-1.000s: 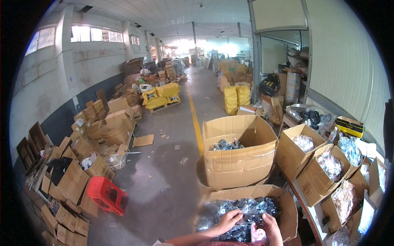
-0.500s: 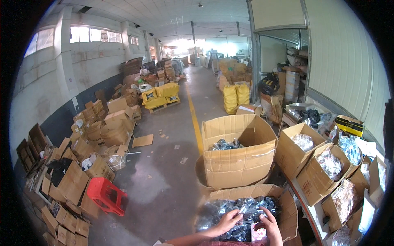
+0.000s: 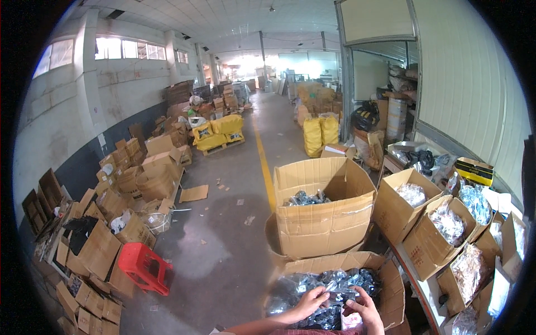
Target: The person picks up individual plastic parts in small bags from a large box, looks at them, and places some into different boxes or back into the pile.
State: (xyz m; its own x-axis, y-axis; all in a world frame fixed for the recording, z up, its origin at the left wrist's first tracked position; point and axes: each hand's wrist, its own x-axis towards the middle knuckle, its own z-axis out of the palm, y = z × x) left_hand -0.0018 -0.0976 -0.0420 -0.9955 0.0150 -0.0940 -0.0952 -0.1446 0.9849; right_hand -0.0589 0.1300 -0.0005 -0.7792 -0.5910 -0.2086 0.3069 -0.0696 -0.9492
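Note:
Above an open cardboard box point(image 3: 397, 290), my left hand point(image 3: 312, 301) and my right hand point(image 3: 365, 311) face each other with fingers bent. Stretched between their fingertips is a small clear plastic bag point(image 3: 340, 294); its contents are too small to make out. Both hands are closed on its ends. The box below is full of clear bags with dark pieces point(image 3: 324, 319) inside. A pinkish-white packet with red print point(image 3: 350, 320) lies beside my right palm, partly covered by it.
A taller cardboard box point(image 3: 326, 226) with similar bags stands just ahead. Along the right, a bench carries several open boxes point(image 3: 421, 245) of bagged parts. To the left are a red plastic stool point(image 3: 144, 268) and piled cartons point(image 3: 103, 245). Yellow sacks point(image 3: 218, 131) stand farther off.
The fingers of my right hand have come down and closed in toward the left. The clear bag now spans both hands, where before the left fingers held up a small pale piece.

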